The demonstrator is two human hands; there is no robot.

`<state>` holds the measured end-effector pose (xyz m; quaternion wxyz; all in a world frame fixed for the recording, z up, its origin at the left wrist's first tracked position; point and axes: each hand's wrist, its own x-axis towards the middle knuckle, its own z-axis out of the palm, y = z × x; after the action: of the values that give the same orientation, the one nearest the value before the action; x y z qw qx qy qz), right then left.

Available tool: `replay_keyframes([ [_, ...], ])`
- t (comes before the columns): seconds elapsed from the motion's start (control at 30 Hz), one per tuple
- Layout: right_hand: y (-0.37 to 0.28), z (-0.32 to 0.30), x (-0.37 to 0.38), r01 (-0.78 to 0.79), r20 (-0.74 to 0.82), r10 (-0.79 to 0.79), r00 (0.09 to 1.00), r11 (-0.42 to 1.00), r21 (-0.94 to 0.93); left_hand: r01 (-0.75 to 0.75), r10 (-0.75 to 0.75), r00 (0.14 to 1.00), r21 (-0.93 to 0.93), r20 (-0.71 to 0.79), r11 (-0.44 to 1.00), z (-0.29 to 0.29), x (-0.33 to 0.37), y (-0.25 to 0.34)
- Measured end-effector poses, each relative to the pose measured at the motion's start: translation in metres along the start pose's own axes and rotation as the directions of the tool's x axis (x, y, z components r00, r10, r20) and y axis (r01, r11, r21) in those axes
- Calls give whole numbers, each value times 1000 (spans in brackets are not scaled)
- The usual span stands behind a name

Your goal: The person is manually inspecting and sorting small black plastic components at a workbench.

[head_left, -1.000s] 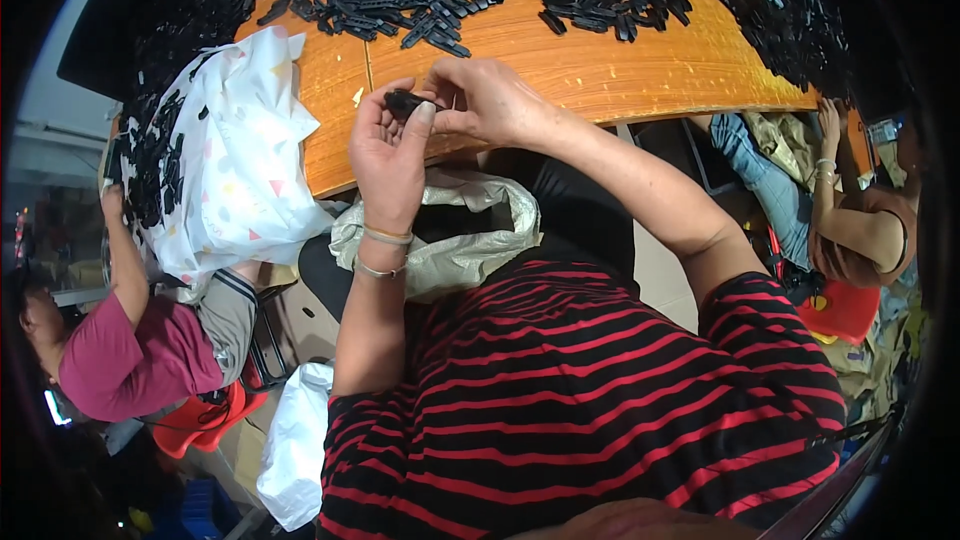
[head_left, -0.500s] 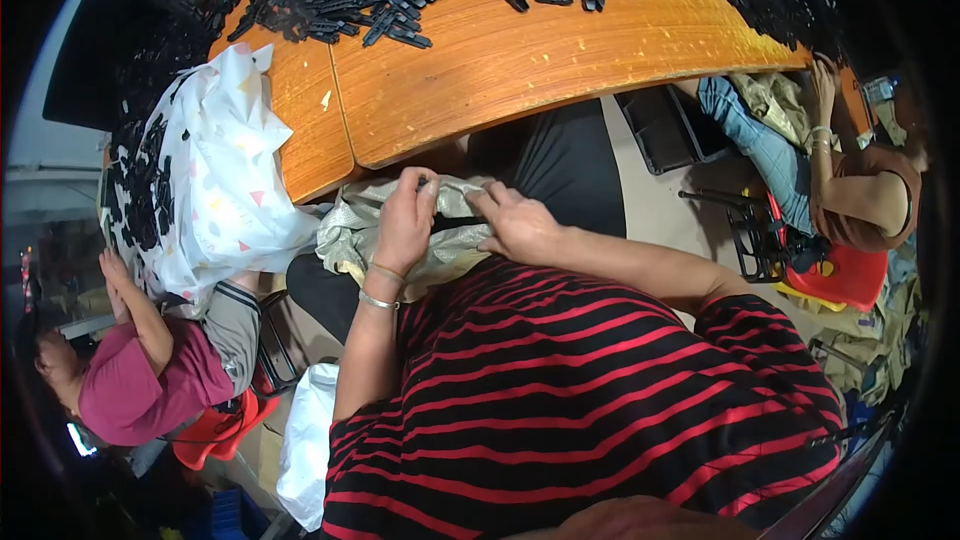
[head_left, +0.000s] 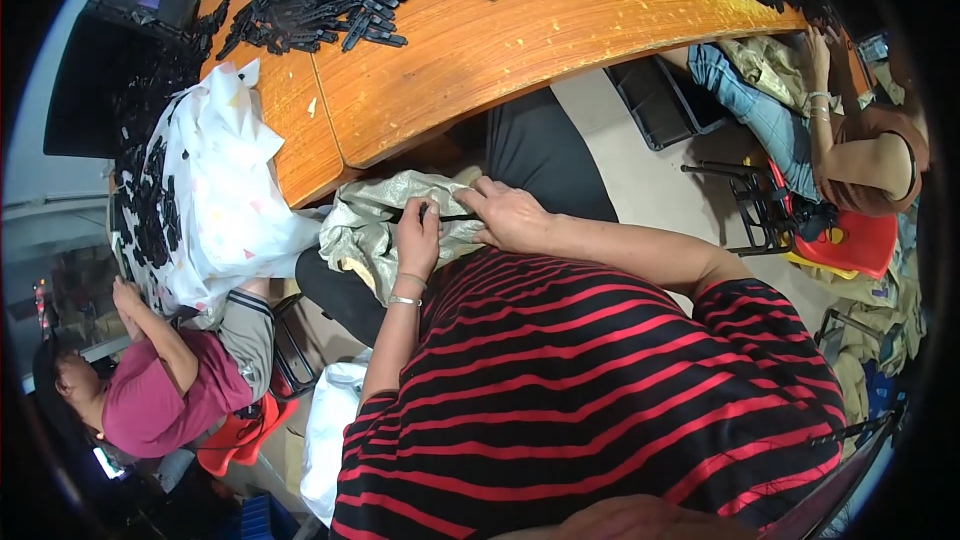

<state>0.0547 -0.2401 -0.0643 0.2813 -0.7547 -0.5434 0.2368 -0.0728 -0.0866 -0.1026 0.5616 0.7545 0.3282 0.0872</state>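
Note:
A crumpled beige woven sack (head_left: 380,205) lies across my lap, just under the table edge. My left hand (head_left: 416,242) is over the sack, fingers closed in a pinch, with the dark end of a small black plastic piece (head_left: 423,209) showing at the fingertips. My right hand (head_left: 512,217) grips the sack's right side, fingers and thumb bent over the cloth. What lies under its fingers is hidden.
Long black plastic pieces (head_left: 310,0) are heaped on the orange wooden table (head_left: 440,60). A white plastic bag (head_left: 215,190) hangs over its left side. One person (head_left: 165,390) sits at left, another (head_left: 868,160) at right. A black crate (head_left: 655,105) stands on the floor.
My left hand has lowered and turned, showing the black piece's end. My right hand stays by the sack's right side. The dark gap between the hands has narrowed, and the view has shifted slightly.

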Motion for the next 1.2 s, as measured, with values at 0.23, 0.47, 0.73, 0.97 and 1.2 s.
replay_keyframes([
  [0.23,4,0,3,-25,-21,26,999,1000,13,-25,25,999,-4,-31,1000,5,11,-13],
  [0.47,2,4,6,-4,-31,5,1000,999,43,-84,86,994,33,-70,996,3,10,-19],
  [0.73,-5,-1,4,-39,27,40,999,998,-47,-52,49,999,-168,-24,984,1,-5,-19],
  [0.97,-6,-2,-4,-59,35,60,998,998,-30,-70,73,997,-162,13,984,1,-14,-18],
  [1.2,0,-2,-2,-34,16,34,999,999,42,-94,94,995,-9,13,996,1,-15,-18],
])
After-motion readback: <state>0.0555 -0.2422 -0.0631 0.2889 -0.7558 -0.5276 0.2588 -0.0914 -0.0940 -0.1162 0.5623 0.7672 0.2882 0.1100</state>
